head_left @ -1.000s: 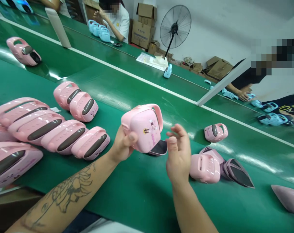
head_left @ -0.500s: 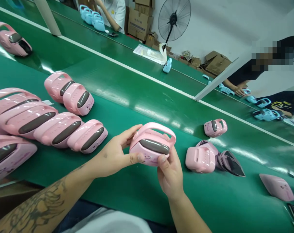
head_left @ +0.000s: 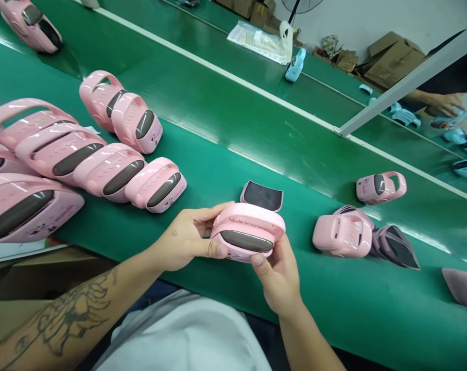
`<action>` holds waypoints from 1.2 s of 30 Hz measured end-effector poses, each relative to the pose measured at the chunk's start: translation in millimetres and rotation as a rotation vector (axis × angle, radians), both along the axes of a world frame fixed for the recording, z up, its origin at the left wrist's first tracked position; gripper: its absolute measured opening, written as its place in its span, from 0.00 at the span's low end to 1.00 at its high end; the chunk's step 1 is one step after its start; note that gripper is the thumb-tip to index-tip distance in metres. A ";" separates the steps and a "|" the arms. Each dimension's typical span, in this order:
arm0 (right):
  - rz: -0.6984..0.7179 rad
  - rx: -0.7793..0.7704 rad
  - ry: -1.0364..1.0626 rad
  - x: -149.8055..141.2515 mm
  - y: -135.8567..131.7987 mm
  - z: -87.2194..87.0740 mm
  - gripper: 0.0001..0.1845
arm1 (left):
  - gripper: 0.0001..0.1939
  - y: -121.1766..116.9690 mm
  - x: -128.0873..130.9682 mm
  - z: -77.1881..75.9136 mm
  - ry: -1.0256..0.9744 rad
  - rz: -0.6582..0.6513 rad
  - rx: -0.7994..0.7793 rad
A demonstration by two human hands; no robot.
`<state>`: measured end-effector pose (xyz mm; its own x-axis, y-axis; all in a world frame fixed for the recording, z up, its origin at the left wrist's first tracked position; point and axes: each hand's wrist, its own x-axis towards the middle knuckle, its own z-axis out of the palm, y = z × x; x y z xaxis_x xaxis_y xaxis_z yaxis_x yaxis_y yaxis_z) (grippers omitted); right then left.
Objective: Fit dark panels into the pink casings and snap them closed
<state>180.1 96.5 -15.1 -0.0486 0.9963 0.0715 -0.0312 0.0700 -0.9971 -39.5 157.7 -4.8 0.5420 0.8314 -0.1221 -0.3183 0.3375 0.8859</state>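
Note:
Both hands hold one pink handled toy case (head_left: 248,234) with a dark oval panel facing me, just above the near edge of the green belt (head_left: 225,170). My left hand (head_left: 187,237) grips its left end with thumb underneath and fingers on top. My right hand (head_left: 277,275) supports it from below right, thumb pressed near the panel. A loose dark panel piece (head_left: 262,196) lies on the belt right behind the case.
Rows of finished pink cases (head_left: 102,165) lie at the left. More pink cases and parts (head_left: 343,234) lie at the right, one (head_left: 380,186) farther back. Across the belt sit a blue case (head_left: 295,66), papers, cardboard boxes and another person's hand (head_left: 444,103).
The case turned from its back facing me to its dark panel facing me, and came down nearer my body. My right hand closed on it. The loose dark panel now shows on the belt.

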 end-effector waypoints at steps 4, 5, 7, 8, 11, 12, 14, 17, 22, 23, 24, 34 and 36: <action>-0.004 -0.019 0.034 -4.2 -5.9 -6.5 0.31 | 0.41 -5.2 -3.4 -3.0 0.136 0.027 0.113; -0.019 -0.018 0.030 -5.7 -7.6 -8.4 0.33 | 0.41 -7.1 -3.5 -3.6 0.166 0.035 0.164; -0.046 -0.020 0.020 -7.3 -11.6 -12.6 0.37 | 0.41 -11.8 -2.1 -5.4 0.188 0.056 0.230; -0.053 -0.023 0.013 -7.3 -13.8 -15.0 0.39 | 0.41 -14.5 -0.7 -6.5 0.178 0.061 0.232; -0.038 -0.044 -0.023 -3.6 -20.7 -22.9 0.42 | 0.41 -22.6 4.1 -10.3 0.105 0.060 0.130; -0.029 -0.056 -0.035 -1.8 -22.8 -25.3 0.41 | 0.41 -24.8 5.2 -11.5 0.094 0.062 0.091; -0.044 -0.081 -0.067 1.6 -26.1 -27.7 0.39 | 0.41 -28.4 5.7 -13.1 0.146 0.082 0.070; -0.144 -0.057 -0.241 4.3 -28.9 -22.4 0.33 | 0.40 -33.1 3.9 -12.0 0.381 0.074 0.175; -0.082 0.265 -0.724 5.2 -33.8 6.6 0.28 | 0.43 -45.5 4.6 -0.7 0.693 0.051 0.394; -0.046 0.288 -0.768 5.3 -35.3 12.9 0.29 | 0.43 -48.3 5.6 1.2 0.736 0.070 0.442; -0.017 0.282 -0.791 5.5 -36.8 18.6 0.30 | 0.42 -50.9 6.6 2.5 0.765 0.086 0.498; -0.080 -0.112 -0.655 19.4 -48.4 32.9 0.24 | 0.34 -60.7 25.9 -11.3 0.736 0.260 0.914; -0.113 -0.175 -0.632 20.7 -49.9 33.4 0.23 | 0.32 -62.6 30.8 -13.3 0.753 0.277 0.953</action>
